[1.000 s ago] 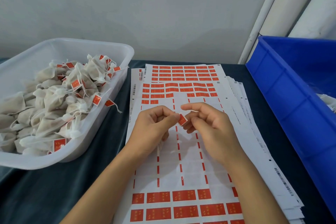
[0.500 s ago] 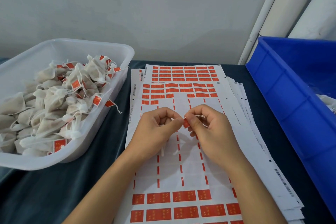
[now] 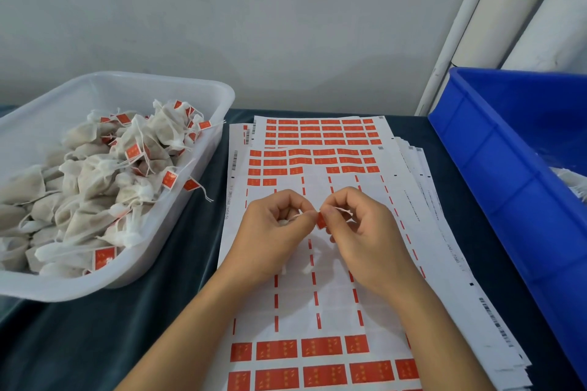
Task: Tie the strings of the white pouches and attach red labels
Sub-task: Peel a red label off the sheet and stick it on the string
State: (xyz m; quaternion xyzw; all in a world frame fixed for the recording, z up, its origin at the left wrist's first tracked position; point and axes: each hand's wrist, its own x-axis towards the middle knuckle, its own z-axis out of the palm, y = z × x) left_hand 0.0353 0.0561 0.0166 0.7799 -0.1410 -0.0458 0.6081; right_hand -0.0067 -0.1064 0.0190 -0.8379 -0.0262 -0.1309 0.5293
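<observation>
both hands meet mid-frame over the label sheets. left hand point(image 3: 273, 232) fingers curled, thumb and forefinger pinching a thin white string point(image 3: 344, 210) next to the red label point(image 3: 321, 220); a bit of white pouch material shows inside the curled fingers, mostly hidden. right hand point(image 3: 362, 232) also curled, pinching the red label at its fingertips, string end poking out over its fingers toward 2 o'clock. label is small, red-orange, rectangular, seen nearly edge-on and tilted, sits right between the two thumbs; print on it too small to tell.

label sheets point(image 3: 317, 263) white backing, stacked and fanned, rows of red labels left at 12 o'clock and 6 o'clock, the middle peeled with only thin red strips left.

clear plastic tub point(image 3: 178, 89) at 9 to 10 o'clock of the hands, piled with white pouches point(image 3: 95, 184), off-white gauzy fabric, necks cinched with string, many carrying red tags; one tag hangs over the tub's near rim. blue bin point(image 3: 508, 168) at 3 o'clock, something white inside at its edge. dark cloth table point(image 3: 127, 343) under all.
</observation>
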